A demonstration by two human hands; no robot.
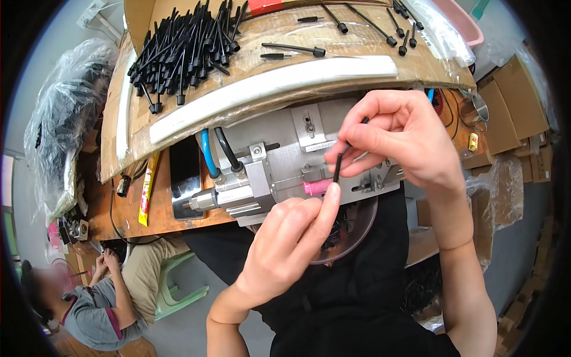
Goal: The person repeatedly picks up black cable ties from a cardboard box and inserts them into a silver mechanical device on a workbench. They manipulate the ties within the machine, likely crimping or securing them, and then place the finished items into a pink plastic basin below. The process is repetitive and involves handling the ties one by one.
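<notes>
My left hand [282, 247] is closed, pinching a short thin black rod [337, 169] upright between thumb and forefinger. Just above it, my right hand [401, 140] pinches a slim black piece [355, 138], slanted, with its lower end close to the rod's top. Whether the two ends touch I cannot tell. Both hands are over a metal clamping fixture [285, 152] with a pneumatic cylinder [235, 197] and a pink block [317, 187]. Beneath my left hand, a round bowl [357, 235] with small black parts is partly hidden.
Across the fixture's far side, a cardboard sheet [333, 83] bears a heap of black capped plastic stems [184, 53] and several loose ones. A phone [186, 178] and a yellow packet [147, 190] lie left. Another person [101, 309] sits at lower left. Cardboard boxes [511, 107] stand right.
</notes>
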